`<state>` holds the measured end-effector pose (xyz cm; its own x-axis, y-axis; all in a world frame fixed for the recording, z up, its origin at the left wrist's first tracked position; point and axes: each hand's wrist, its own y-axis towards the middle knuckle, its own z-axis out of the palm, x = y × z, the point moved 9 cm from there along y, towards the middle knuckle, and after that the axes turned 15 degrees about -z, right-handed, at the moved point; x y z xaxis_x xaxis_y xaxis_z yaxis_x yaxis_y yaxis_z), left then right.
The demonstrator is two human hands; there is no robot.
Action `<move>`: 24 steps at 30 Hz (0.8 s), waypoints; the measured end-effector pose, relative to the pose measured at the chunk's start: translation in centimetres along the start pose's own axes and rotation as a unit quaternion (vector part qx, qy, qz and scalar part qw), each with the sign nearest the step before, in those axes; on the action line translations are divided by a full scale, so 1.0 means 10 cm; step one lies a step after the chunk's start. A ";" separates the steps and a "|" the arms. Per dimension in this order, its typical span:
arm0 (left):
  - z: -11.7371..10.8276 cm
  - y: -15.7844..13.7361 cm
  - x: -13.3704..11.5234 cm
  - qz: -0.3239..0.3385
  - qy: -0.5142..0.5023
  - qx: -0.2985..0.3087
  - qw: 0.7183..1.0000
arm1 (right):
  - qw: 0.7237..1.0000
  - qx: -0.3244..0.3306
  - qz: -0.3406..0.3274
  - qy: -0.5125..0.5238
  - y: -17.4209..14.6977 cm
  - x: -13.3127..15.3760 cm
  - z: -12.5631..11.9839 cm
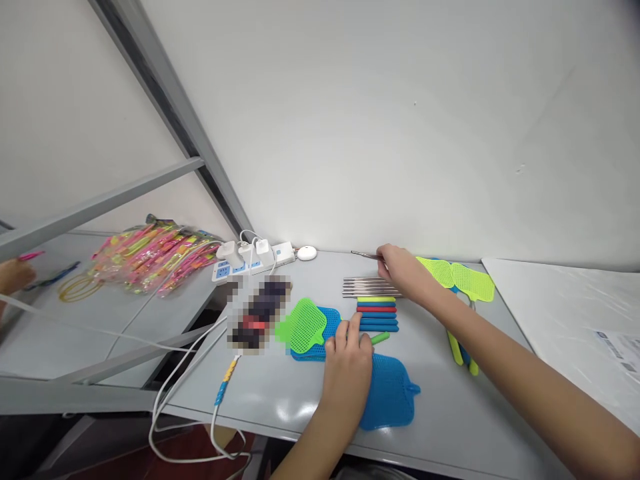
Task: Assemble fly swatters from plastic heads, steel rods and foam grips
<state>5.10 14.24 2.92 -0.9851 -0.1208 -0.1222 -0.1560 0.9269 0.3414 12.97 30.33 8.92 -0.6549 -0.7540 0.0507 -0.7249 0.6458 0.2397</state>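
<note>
My left hand lies low over the table with fingers bent, and a green handle sticks out beside its thumb. Under and beside this hand are blue mesh swatter heads and a light green one. My right hand pinches a thin metal rod near the wall. Just below it lies a row of similar metal rods. Several coloured handles, blue, red and yellow, are lined up between both hands. Where the green handle meets my left palm is hidden.
Finished-looking swatters lie at the right by a white sheet. At the left are a power strip, a blurred-out phone and white cables. Beyond a metal frame, another person's hand is near bagged pink items.
</note>
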 end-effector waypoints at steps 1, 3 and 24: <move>-0.01 0.01 -0.01 0.002 0.001 0.001 1.000 | 1.000 -0.011 -0.001 0.004 -0.14 0.10 -0.10; -0.06 0.03 -0.02 0.004 -0.017 -0.003 1.000 | 1.000 -0.016 -0.017 0.017 -0.47 0.36 -0.19; -0.39 -0.58 0.76 -0.170 -0.610 0.046 0.773 | 0.981 -0.026 -0.180 0.061 -1.56 1.24 0.29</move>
<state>-1.73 6.57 3.66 -0.0796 0.0095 -0.9968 -0.3293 0.9436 0.0353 15.51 11.29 2.97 -0.3249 -0.9433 0.0680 -0.8909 0.3293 0.3127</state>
